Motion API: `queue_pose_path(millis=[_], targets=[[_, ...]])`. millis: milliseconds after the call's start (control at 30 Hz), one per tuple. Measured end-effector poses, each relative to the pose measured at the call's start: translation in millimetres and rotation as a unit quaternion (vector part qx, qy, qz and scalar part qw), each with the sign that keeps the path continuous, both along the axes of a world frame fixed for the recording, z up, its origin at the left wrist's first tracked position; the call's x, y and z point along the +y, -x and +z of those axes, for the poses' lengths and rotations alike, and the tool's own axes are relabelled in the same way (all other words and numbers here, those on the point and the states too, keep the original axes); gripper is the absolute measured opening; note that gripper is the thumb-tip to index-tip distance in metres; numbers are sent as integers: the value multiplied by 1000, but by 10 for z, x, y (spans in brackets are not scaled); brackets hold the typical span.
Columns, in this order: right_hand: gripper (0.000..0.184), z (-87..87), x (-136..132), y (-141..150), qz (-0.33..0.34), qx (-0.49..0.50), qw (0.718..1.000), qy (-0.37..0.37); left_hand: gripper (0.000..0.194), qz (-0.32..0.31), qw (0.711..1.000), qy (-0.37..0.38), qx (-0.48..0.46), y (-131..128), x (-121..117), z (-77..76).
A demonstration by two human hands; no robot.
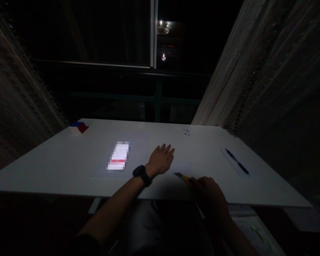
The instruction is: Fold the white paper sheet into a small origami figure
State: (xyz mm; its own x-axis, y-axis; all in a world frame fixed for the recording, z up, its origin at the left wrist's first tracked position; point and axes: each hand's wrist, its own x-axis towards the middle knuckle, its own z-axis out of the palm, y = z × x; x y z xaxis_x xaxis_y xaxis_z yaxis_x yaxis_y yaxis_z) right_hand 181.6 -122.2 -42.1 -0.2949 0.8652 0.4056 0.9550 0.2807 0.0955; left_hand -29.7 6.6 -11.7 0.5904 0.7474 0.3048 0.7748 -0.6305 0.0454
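My left hand (pixel 161 159) lies flat on a sheet of paper (pixel 173 147) on the white table (pixel 56 160), fingers stretched out and together. A dark watch (pixel 142 175) sits on that wrist. My right hand (pixel 209 190) is closed round a yellow utility knife (pixel 184 177), near the table's front edge. The knife's blade points left toward my left hand and rests on the paper. The room is very dim.
A bright white and red rectangle (pixel 118 155) lies left of my left hand. A red, white and blue box (pixel 78 127) sits at the table's far left corner. A black pen (pixel 237 161) on a ruler lies at the right. Curtains hang on both sides.
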Motion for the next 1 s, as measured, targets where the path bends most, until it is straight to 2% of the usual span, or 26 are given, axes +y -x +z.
queue_pose_path(millis=[67,133,367,700,1000], targets=[[34,-3,26,-30,13,-6,1000,2,48,-54,998,-1,16,65,63,22],[35,1,50,-32,21,-10,1000,8,47,-72,997,7,31,122,109,9],[30,22,63,48,5,4,1000,14,48,-60,998,2,31,151,104,-73],[30,12,58,55,4,21,1000,-7,50,-63,997,-7,35,144,124,-103],[25,1,88,68,9,81,996,20,51,-57,997,23,49,143,134,-96]])
